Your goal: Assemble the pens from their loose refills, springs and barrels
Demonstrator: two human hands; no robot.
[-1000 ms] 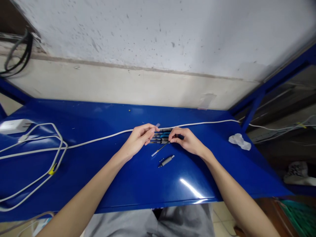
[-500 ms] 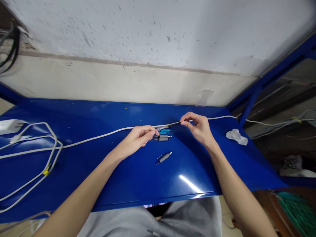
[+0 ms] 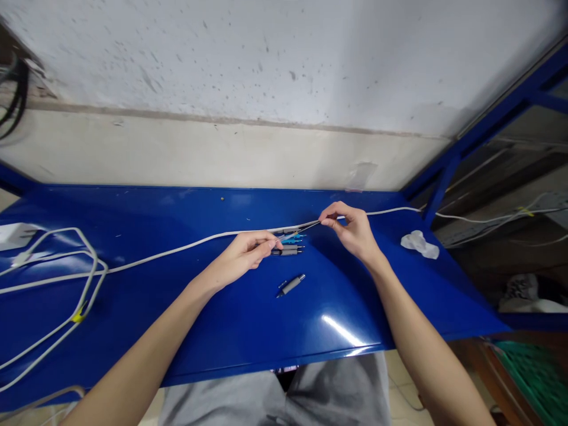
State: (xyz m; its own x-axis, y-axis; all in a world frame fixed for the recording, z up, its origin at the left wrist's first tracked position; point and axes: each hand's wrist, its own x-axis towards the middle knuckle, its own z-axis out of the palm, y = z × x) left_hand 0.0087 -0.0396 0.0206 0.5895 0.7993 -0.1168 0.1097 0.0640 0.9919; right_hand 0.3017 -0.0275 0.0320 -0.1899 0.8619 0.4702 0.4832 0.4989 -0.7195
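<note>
A thin pen refill [image 3: 298, 232], clear toward the left and darker toward the right, spans the gap between my hands. My left hand [image 3: 248, 251] pinches its left end between thumb and fingers. At the right end, the fingertips of my right hand [image 3: 348, 228] are closed on it; the very tip is hidden. Below and beside the left fingers lie several pens, among them a blue pen [image 3: 293, 239] and a grey-gripped pen [image 3: 288, 251], partly covered by that hand. Nearer to me, one separate pen [image 3: 291, 285] with a grey grip lies at a slant.
A white cable [image 3: 164, 253] runs across the blue table [image 3: 222, 337], passing behind both hands. Coiled cable with a yellow tie [image 3: 78, 313] and a white plug adapter [image 3: 15, 235] are at left. Crumpled white plastic [image 3: 419, 244] lies at right. A wall stands behind.
The refill between my hands now slants more, and its right part looks lighter. Both hands keep their pinch and have barely moved; the whole view has shifted slightly.
</note>
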